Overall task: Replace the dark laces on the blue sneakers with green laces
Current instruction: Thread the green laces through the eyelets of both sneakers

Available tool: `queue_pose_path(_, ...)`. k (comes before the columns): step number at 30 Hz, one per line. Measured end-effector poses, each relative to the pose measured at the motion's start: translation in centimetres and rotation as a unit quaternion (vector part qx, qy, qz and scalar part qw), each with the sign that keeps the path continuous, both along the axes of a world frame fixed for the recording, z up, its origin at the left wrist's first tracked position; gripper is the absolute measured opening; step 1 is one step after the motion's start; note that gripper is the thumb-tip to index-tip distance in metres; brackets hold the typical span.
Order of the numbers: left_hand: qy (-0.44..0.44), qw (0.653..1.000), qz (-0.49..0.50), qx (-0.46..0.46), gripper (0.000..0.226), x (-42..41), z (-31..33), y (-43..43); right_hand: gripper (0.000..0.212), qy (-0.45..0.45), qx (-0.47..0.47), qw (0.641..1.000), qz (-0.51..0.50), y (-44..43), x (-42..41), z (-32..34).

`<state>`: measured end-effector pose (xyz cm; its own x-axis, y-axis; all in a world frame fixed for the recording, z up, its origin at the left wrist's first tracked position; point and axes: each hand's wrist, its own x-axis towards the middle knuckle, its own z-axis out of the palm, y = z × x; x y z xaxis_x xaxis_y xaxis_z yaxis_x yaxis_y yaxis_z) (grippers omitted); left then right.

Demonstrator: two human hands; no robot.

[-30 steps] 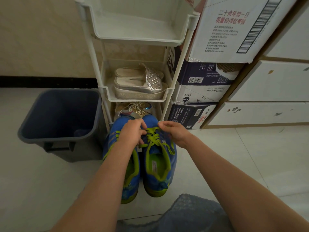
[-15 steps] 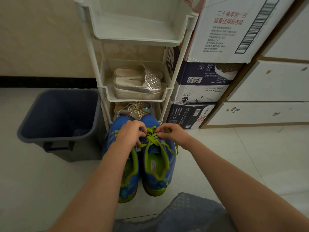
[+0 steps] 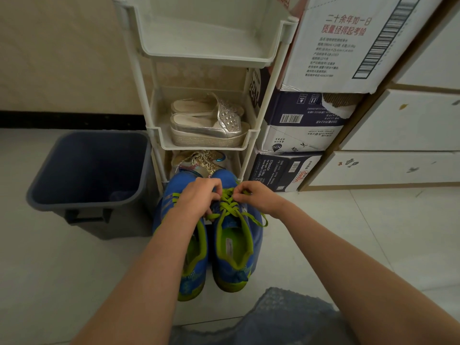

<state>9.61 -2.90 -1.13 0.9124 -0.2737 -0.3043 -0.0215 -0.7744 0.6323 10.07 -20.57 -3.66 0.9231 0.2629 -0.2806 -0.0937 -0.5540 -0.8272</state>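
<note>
Left hand (image 3: 199, 199) and right hand (image 3: 257, 198) pinch the green lace (image 3: 229, 208) on a sneaker (image 3: 236, 247).
Limp, light cord, likely easiest gripped near its ends.

Both bare forearms reach forward and converge: left hand (image 3: 199, 197) knuckles up, fingers curled down, right hand (image 3: 257, 195) facing it, fingertips nearly meeting, each hand pinching the green lace (image 3: 230, 206) between them

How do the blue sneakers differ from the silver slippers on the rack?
The blue sneakers stand on the floor; the silver slippers sit on the middle shelf of the rack. The sneakers have green laces; the slippers have none. The sneakers point toward the rack; the slippers point right. Both are pairs set side by side.
</note>
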Motion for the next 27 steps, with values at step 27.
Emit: queue_pose_path(27,0.07,0.996,0.02,-0.044,0.012,0.2,0.4,0.0,0.01,0.03,0.069,0.996,-0.054,-0.7,-0.1,0.4)
